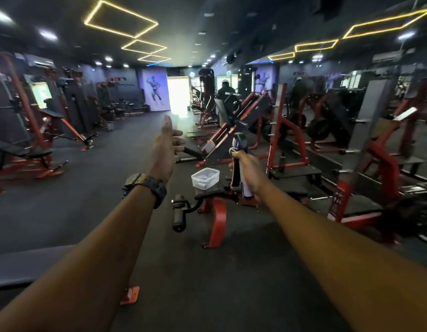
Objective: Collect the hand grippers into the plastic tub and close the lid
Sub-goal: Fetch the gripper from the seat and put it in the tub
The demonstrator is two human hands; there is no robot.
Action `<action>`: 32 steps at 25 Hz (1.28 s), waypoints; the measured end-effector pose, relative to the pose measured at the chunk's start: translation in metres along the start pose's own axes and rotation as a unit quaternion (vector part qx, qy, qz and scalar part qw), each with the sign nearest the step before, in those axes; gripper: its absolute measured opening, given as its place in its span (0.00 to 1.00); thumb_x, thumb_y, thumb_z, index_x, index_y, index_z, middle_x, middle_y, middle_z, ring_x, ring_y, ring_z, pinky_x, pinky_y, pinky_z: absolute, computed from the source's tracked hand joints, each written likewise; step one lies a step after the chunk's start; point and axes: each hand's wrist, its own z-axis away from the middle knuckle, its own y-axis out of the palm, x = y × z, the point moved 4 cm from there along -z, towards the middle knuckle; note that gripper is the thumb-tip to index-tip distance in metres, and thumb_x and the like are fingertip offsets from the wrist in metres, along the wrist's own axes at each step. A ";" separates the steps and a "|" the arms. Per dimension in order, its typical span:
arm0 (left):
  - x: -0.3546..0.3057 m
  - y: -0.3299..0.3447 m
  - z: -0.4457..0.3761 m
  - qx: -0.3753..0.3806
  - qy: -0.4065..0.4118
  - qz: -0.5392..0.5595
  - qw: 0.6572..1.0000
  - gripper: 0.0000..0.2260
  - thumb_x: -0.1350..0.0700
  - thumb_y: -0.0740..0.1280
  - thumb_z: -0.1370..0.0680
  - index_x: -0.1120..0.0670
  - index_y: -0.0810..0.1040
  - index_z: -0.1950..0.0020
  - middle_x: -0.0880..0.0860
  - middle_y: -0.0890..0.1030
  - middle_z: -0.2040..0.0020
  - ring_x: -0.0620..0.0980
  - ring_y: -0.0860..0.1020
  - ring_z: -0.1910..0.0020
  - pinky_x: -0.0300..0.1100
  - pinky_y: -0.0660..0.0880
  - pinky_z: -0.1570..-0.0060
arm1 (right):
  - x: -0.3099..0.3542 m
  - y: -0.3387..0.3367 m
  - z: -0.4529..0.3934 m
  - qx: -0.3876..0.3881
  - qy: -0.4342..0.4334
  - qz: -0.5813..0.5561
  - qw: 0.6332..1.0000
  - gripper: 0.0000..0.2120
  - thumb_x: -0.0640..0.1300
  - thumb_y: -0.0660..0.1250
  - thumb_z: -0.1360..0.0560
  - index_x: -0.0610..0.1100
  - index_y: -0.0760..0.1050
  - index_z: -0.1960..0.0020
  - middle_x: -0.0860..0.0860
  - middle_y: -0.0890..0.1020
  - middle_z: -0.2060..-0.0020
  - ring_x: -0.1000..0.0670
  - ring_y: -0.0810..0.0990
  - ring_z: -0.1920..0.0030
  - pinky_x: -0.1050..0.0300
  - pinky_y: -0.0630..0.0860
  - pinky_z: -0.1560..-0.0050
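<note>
My right hand (247, 171) is shut on a hand gripper (238, 164) with black and grey handles and a metal coil spring at its top, held upright in the air. Just left of it, a clear plastic tub (205, 179) with its lid on stands on the black pad of a red bench. My left hand (168, 146) is raised with fingers apart and holds nothing; a black watch is on that wrist. The tub sits between my two hands, farther away.
A red-framed bench (218, 216) with black roller pads (179, 216) carries the tub. Red and black gym machines line both sides, with a dark floor aisle (112, 168) down the middle. A black padded bench (28, 264) is at lower left. A person stands far back.
</note>
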 end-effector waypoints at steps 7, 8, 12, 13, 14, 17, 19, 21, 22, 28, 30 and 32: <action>0.071 0.017 -0.078 0.037 -0.021 0.006 0.999 0.31 0.29 0.49 0.28 0.53 0.79 0.53 0.51 0.81 0.59 0.49 0.77 0.59 0.45 0.71 0.56 | -0.040 0.006 -0.071 -0.034 0.022 0.038 0.998 0.30 0.63 0.66 0.35 0.38 0.78 0.46 0.46 0.82 0.60 0.45 0.81 0.58 0.44 0.79 0.52; 0.081 0.023 -0.095 0.038 -0.023 0.010 0.999 0.30 0.29 0.49 0.27 0.52 0.78 0.54 0.52 0.80 0.58 0.50 0.76 0.59 0.45 0.71 0.57 | -0.044 0.004 -0.087 -0.037 0.017 0.043 0.998 0.30 0.61 0.65 0.33 0.37 0.77 0.45 0.46 0.82 0.60 0.46 0.80 0.59 0.48 0.77 0.56; 0.119 0.052 -0.171 0.045 -0.013 0.009 0.999 0.29 0.35 0.49 0.19 0.56 0.77 0.50 0.52 0.79 0.58 0.46 0.77 0.63 0.41 0.72 0.60 | -0.072 0.000 -0.180 -0.042 0.008 0.047 0.998 0.22 0.55 0.64 0.24 0.37 0.76 0.43 0.46 0.80 0.58 0.48 0.78 0.58 0.53 0.73 0.58; 0.125 0.057 -0.191 0.040 -0.011 0.005 0.999 0.28 0.36 0.49 0.19 0.56 0.77 0.50 0.51 0.79 0.59 0.44 0.78 0.66 0.40 0.72 0.62 | -0.076 0.000 -0.203 -0.042 0.007 0.047 0.998 0.20 0.54 0.64 0.23 0.37 0.76 0.43 0.46 0.80 0.58 0.48 0.78 0.57 0.53 0.72 0.57; 0.132 0.062 -0.215 0.034 -0.010 0.000 0.999 0.28 0.35 0.49 0.19 0.56 0.78 0.51 0.51 0.80 0.59 0.41 0.78 0.68 0.39 0.72 0.64 | -0.079 0.003 -0.230 -0.040 0.008 0.048 0.998 0.20 0.54 0.64 0.24 0.38 0.76 0.44 0.46 0.81 0.59 0.48 0.78 0.57 0.53 0.73 0.57; 0.157 0.077 -0.290 0.030 -0.008 -0.001 1.000 0.30 0.32 0.49 0.23 0.54 0.78 0.50 0.54 0.81 0.55 0.43 0.79 0.65 0.37 0.72 0.66 | -0.087 0.010 -0.313 -0.044 0.007 0.059 0.997 0.21 0.60 0.65 0.31 0.43 0.77 0.50 0.47 0.83 0.59 0.47 0.81 0.56 0.48 0.76 0.51; 0.180 0.087 -0.334 0.031 -0.014 -0.003 0.999 0.32 0.32 0.49 0.26 0.56 0.78 0.48 0.54 0.80 0.54 0.46 0.78 0.62 0.38 0.71 0.64 | -0.102 0.018 -0.362 -0.036 0.013 0.048 0.998 0.19 0.57 0.65 0.28 0.41 0.77 0.50 0.46 0.81 0.60 0.48 0.78 0.58 0.52 0.74 0.54; 0.204 0.095 -0.373 0.030 -0.022 0.010 0.999 0.33 0.32 0.50 0.27 0.58 0.78 0.47 0.53 0.79 0.57 0.46 0.77 0.63 0.38 0.71 0.64 | -0.117 0.024 -0.400 -0.026 0.027 0.039 0.999 0.14 0.50 0.64 0.22 0.39 0.76 0.47 0.44 0.79 0.60 0.50 0.76 0.60 0.55 0.71 0.59; 0.220 0.101 -0.397 0.028 -0.024 0.018 0.999 0.33 0.31 0.50 0.27 0.58 0.78 0.47 0.52 0.79 0.58 0.46 0.76 0.63 0.39 0.71 0.63 | -0.127 0.026 -0.424 -0.026 0.034 0.043 0.998 0.14 0.49 0.64 0.22 0.38 0.75 0.46 0.44 0.78 0.59 0.50 0.75 0.60 0.56 0.70 0.59; 0.319 0.132 -0.539 0.026 -0.045 0.040 0.998 0.26 0.37 0.49 0.18 0.55 0.77 0.52 0.51 0.79 0.59 0.44 0.76 0.66 0.36 0.72 0.67 | -0.187 0.046 -0.576 -0.038 0.044 0.084 0.995 0.19 0.60 0.65 0.31 0.43 0.77 0.54 0.46 0.82 0.61 0.49 0.79 0.59 0.51 0.73 0.54; 0.347 0.138 -0.584 0.029 -0.061 0.045 0.997 0.27 0.35 0.50 0.19 0.54 0.78 0.53 0.52 0.79 0.59 0.46 0.76 0.64 0.38 0.71 0.65 | -0.199 0.057 -0.619 -0.042 0.052 0.084 0.994 0.18 0.59 0.65 0.29 0.43 0.77 0.54 0.46 0.82 0.60 0.49 0.78 0.59 0.52 0.73 0.55; 0.379 0.150 -0.624 0.030 -0.078 0.034 0.996 0.27 0.35 0.50 0.19 0.53 0.78 0.54 0.53 0.80 0.58 0.46 0.75 0.64 0.39 0.70 0.65 | -0.213 0.067 -0.669 -0.042 0.059 0.087 0.994 0.16 0.56 0.65 0.27 0.43 0.77 0.55 0.45 0.81 0.60 0.49 0.78 0.59 0.54 0.72 0.57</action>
